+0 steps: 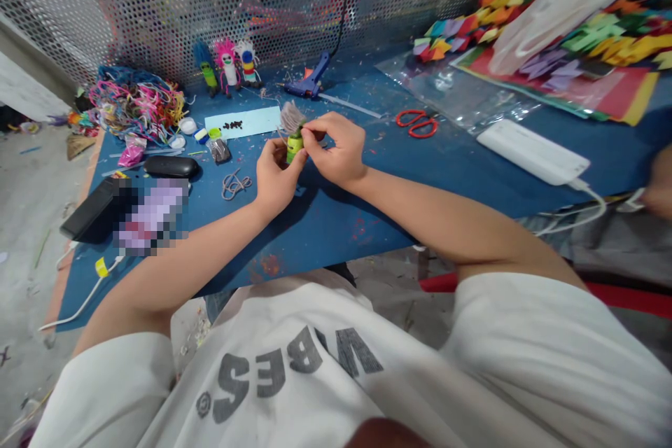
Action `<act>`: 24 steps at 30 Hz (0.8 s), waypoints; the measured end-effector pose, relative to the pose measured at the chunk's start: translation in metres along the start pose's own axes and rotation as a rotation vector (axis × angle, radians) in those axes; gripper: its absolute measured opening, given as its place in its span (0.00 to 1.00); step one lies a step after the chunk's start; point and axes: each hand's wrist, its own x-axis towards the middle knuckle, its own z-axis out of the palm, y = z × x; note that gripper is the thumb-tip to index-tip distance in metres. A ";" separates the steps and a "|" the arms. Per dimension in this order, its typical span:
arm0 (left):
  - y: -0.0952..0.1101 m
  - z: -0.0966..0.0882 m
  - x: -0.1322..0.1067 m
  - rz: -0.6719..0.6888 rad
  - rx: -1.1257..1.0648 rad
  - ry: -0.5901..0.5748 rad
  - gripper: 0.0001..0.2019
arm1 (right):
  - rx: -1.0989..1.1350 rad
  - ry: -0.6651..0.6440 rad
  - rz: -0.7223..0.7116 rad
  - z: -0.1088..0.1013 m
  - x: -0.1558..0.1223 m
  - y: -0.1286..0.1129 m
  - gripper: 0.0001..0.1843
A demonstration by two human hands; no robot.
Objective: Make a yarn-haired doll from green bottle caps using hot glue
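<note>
A small yarn doll (295, 146) with a yellow-green body and grey yarn hair is held above the blue table. My left hand (281, 171) is closed around its body. My right hand (339, 147) pinches at the doll's upper side, thumb and forefinger together; whether anything small is between those fingertips is hidden. Behind the doll lies a light blue paper strip (257, 120) with small dark bits on it. A loose grey cord (236, 185) rests left of my left hand. Red-handled scissors (416, 123) lie right of my right hand.
Three finished-looking yarn dolls (228, 66) stand by the perforated metal panel (294, 7). Nearby are a blue glue gun (309, 80), a tangled yarn pile (139, 105), a black case (171, 166), a white power bank (533, 152) and colourful folded paper (593, 42). Another person's hand (660, 185) shows far right.
</note>
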 end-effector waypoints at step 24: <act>0.002 -0.014 0.018 -0.200 -0.247 0.072 0.21 | 0.753 -0.522 0.735 0.009 -0.010 0.008 0.40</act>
